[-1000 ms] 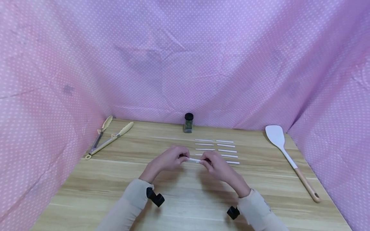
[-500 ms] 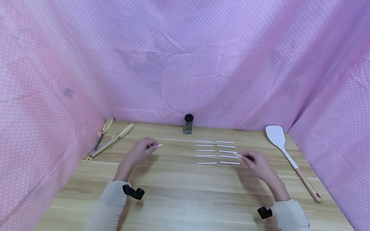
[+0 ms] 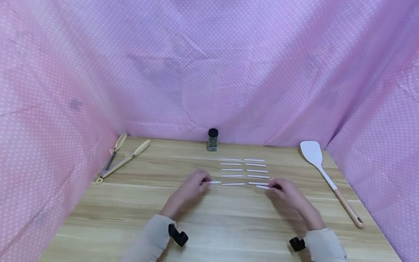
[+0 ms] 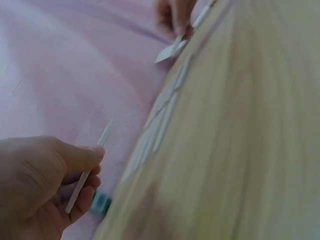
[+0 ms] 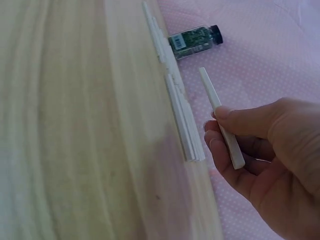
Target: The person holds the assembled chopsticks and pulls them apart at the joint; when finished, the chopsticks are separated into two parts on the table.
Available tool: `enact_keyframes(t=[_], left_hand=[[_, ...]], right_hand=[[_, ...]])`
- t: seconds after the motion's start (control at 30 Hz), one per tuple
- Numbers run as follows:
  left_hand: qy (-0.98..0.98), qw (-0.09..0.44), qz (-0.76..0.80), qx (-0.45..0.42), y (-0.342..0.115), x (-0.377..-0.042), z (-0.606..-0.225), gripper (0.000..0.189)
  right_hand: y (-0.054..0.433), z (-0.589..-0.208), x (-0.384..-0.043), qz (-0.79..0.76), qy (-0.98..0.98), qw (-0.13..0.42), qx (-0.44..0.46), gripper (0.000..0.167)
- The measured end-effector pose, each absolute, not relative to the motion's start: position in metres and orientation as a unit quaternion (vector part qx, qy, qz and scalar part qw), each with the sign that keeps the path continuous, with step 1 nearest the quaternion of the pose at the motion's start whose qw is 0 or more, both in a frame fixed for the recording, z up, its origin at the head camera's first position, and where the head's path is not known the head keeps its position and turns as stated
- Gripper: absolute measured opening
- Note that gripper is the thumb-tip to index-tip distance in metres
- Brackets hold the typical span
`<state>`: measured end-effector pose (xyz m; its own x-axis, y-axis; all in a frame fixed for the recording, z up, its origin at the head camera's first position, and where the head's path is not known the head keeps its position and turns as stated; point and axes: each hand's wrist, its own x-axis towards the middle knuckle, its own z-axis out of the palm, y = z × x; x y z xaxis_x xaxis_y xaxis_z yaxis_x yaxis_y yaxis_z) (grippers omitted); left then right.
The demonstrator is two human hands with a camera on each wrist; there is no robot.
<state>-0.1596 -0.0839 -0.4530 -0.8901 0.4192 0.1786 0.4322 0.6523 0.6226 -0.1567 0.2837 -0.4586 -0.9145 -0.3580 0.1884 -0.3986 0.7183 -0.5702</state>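
My left hand pinches a slim white stick with a tapered tip between thumb and fingers. In the head view this stick points right, beside the left column of white sticks. My right hand pinches a thicker, blunt-ended white stick between thumb and fingertips. It is held near the front end of the right column of white sticks. The sticks on the table lie roughly parallel in two columns, thinner ones left and thicker ones right. The fingers partly cover both held sticks.
Behind the sticks stands a herb jar with a black lid. Spread tongs lie at the far left. A white spatula with a wooden handle lies at the right. Pink dotted cloth surrounds the wooden table.
Both hands first gripped one white piece together at the middle. They then moved apart, each with a stick. Since then, the left hand has come back right and nearer; the right hand has lowered slightly.
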Motion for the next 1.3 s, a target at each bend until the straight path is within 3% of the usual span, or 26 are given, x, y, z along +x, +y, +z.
enact_keyframes(t=[0.17, 0.47, 0.77, 1.3], left_hand=[[-0.911, 0.002, -0.329, -0.249, -0.044, -0.154, -0.464, 0.008], [-0.928, 0.035, -0.256, -0.267, 0.003, -0.144, -0.483, 0.004], [-0.928, 0.109, -0.236, -0.265, 0.015, -0.144, -0.495, 0.006], [-0.918, 0.131, -0.252, -0.277, 0.02, -0.145, -0.496, 0.009]], right_hand=[[0.279, -0.469, -0.16, 0.325, -0.925, 0.008, 0.196, 0.003], [0.274, -0.477, -0.16, 0.294, -0.927, 0.032, 0.233, 0.012], [0.271, -0.479, -0.162, 0.276, -0.918, 0.087, 0.27, 0.013], [0.272, -0.481, -0.161, 0.264, -0.926, 0.084, 0.258, 0.015]])
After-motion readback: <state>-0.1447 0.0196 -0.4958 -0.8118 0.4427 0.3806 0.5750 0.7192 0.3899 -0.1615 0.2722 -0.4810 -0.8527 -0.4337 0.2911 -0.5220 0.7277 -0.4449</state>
